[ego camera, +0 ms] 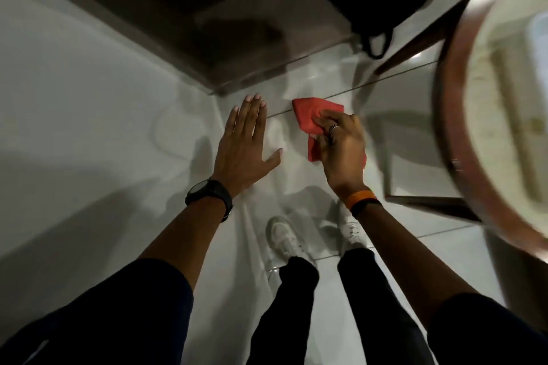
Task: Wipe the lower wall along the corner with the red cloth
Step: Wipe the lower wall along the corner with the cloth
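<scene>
Near twelve o'clock I see my right hand (341, 142) pinching the red cloth (314, 118), my left hand (246, 145) spread flat; the wall (89, 83) at nine o'clock looks unwiped, I judge.

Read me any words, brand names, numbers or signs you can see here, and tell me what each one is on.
None can be read.
Black watch on the left wrist: face dark, nothing legible.
Orange and black band on the right wrist: no visible text.
Red cloth in the right hand: plain.
White shoes: too blurred to show any logo.
</scene>
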A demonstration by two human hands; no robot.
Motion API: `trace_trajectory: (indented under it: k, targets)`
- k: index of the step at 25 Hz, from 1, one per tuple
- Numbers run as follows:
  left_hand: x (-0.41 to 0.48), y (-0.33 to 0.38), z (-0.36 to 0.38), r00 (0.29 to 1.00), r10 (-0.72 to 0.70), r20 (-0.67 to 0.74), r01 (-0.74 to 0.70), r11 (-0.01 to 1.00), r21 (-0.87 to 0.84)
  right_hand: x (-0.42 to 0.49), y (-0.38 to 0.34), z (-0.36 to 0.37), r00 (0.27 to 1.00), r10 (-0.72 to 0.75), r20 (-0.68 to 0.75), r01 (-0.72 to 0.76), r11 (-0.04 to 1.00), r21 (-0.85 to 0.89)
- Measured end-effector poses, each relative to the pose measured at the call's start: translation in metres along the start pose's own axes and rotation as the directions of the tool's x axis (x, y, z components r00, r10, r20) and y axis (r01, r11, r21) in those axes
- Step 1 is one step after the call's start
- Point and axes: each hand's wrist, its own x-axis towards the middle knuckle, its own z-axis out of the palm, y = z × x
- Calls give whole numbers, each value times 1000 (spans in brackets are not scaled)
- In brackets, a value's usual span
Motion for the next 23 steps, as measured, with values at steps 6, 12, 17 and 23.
trace_trajectory:
  k: [6,12,17,23]
  targets:
    - [-4,-80,136,936,-108,335,52,984,172,-11,79,205,941,233,245,-297,917,268]
    - [54,-120,215,714,-215,666,-176,866,468,-24,134,347,775,325,542,-538,790,296]
    - [72,-114,229,556,-291,779,-351,767,537,-63,121,407,592,248,767,-651,708,274]
    - [84,-125,227,498,-356,791,-371,737,565,-16,113,449,753,111,649,-447,810,380]
